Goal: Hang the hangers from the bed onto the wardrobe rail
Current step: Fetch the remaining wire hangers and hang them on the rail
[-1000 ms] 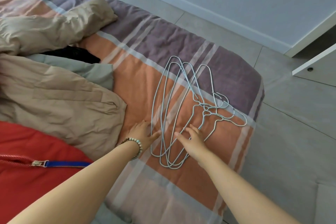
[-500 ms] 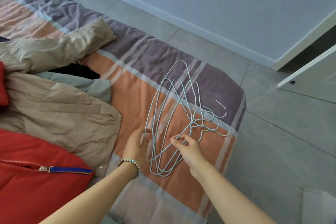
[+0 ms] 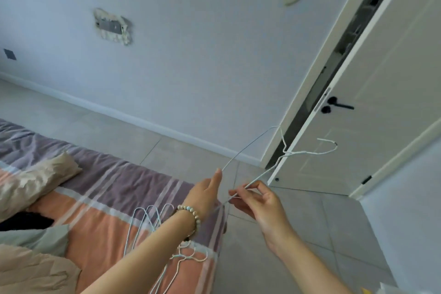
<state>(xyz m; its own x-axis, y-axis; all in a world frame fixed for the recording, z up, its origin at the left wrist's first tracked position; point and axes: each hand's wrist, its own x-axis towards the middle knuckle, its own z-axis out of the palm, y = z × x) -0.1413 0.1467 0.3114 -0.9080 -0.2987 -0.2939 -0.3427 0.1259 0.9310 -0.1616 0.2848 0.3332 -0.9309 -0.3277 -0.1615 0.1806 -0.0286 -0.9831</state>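
Change against the view half a second before: raised one pale wire hanger [image 3: 307, 152] off the pile into the air beyond the bed [image 3: 100, 174] edge, hook toward the white door [image 3: 381, 102]. Pinched its lower wire between thumb and fingertips of right hand [image 3: 260, 205]; met its upper wire at the thumb of left hand [image 3: 205, 194], fingers hidden, could not tell grip. Left other hangers [image 3: 148, 217] lying on the striped cover. Judged one hanger picked, carry to rail ahead; saw no rail. Found no brand, label or legible writing
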